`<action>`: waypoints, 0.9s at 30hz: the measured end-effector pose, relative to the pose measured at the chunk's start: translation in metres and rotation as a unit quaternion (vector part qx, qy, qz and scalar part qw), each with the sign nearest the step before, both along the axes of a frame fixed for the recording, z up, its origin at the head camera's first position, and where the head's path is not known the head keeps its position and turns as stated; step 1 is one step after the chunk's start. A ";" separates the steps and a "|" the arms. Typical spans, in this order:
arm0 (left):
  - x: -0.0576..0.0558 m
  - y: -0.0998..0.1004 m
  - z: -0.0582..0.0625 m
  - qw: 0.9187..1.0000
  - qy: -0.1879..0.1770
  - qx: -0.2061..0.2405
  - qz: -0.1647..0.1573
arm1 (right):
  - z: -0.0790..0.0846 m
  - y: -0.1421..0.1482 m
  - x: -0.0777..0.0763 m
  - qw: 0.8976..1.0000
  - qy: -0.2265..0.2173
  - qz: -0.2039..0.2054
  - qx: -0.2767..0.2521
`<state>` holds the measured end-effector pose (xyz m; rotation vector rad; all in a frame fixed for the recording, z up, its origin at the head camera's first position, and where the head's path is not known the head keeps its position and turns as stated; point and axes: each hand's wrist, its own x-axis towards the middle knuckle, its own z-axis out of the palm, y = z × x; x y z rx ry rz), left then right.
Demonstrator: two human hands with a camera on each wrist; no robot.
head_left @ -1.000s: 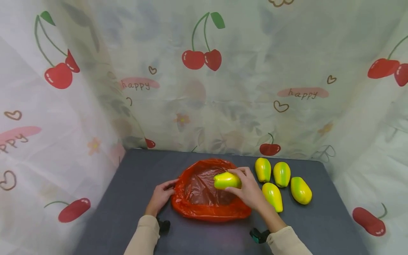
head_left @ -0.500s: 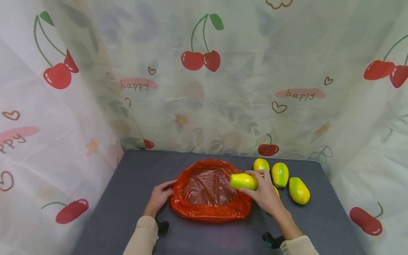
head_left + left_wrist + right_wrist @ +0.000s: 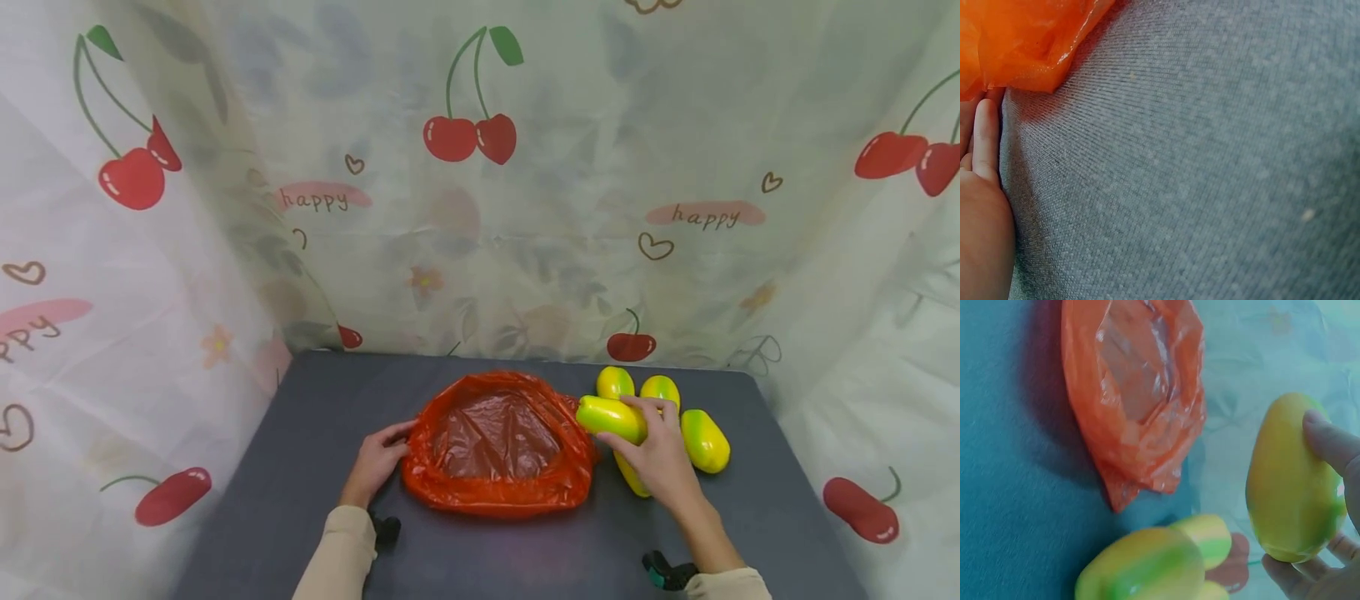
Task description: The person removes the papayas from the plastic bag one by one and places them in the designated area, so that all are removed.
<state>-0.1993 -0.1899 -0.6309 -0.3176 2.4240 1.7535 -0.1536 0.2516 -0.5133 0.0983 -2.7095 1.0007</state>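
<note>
My right hand (image 3: 658, 450) grips a yellow-green papaya (image 3: 611, 418), thumb on one side and fingers on the other. In the right wrist view the held papaya (image 3: 1294, 481) is raised beside the bag. Several more papayas, such as one papaya (image 3: 705, 440), lie at the right, partly covered by the right hand in the head view. A red plastic bag (image 3: 498, 507) lies with its mouth spread wide, its inside showing. At the bag's left rim my left hand (image 3: 373, 467) rests with fairly straight fingers, their tips right at the plastic (image 3: 1029, 50).
A dark grey table (image 3: 330, 400) bears everything. Behind it and at both sides hangs a pale curtain (image 3: 555, 250) printed with cherries. Each wrist carries a black device, the right one (image 3: 667, 573) with a green patch.
My right hand has moved right with the papaya, from over the bag's mouth to above the other papayas. My left hand keeps its place at the bag's rim.
</note>
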 end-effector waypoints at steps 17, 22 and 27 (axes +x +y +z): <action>0.001 -0.001 0.001 1.000 -0.005 -0.002 -0.005 | -0.009 0.036 0.018 0.995 -0.021 -0.101 -0.002; 0.001 -0.001 0.002 1.000 -0.008 0.000 -0.008 | -0.013 0.047 0.024 0.991 -0.026 -0.132 -0.004; 0.001 0.000 0.002 1.000 -0.006 0.004 -0.007 | -0.020 0.055 0.028 0.987 -0.051 -0.154 -0.006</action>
